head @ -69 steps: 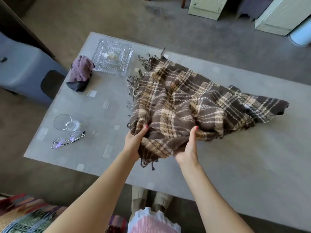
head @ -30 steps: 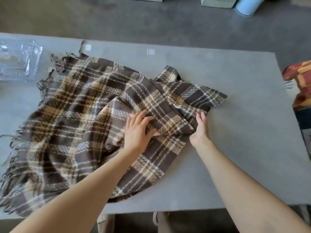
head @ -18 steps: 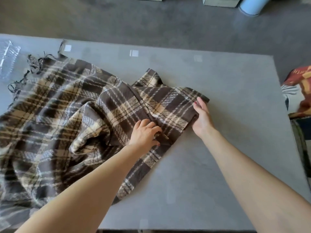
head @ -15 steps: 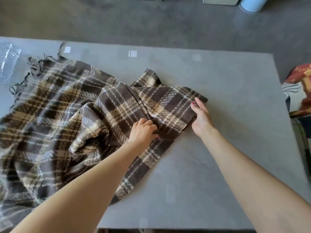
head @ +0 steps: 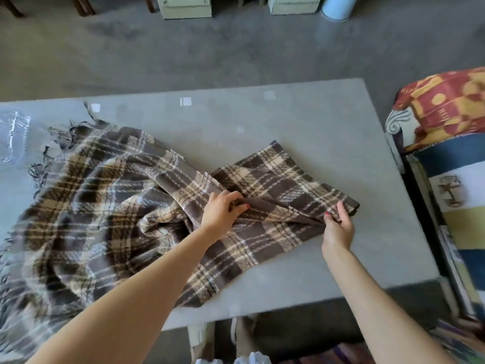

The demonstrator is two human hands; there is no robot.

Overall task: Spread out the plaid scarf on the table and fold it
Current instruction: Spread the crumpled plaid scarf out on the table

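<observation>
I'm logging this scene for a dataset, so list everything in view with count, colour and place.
scarf: one, brown and cream plaid, rumpled on the table's left and middle
table: one, grey, centre
glass dish: one, clear, table's far left edge
cushion: one, red and yellow, right of table
cabinets: two, pale green, far floor
bin: one, light blue, far floor
left hand: pinching a scarf fold
right hand: gripping the scarf's right edge

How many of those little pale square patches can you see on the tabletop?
4: three along the far edge, left, middle, right, and a fainter one nearer. The plaid scarf may hide more.
</observation>
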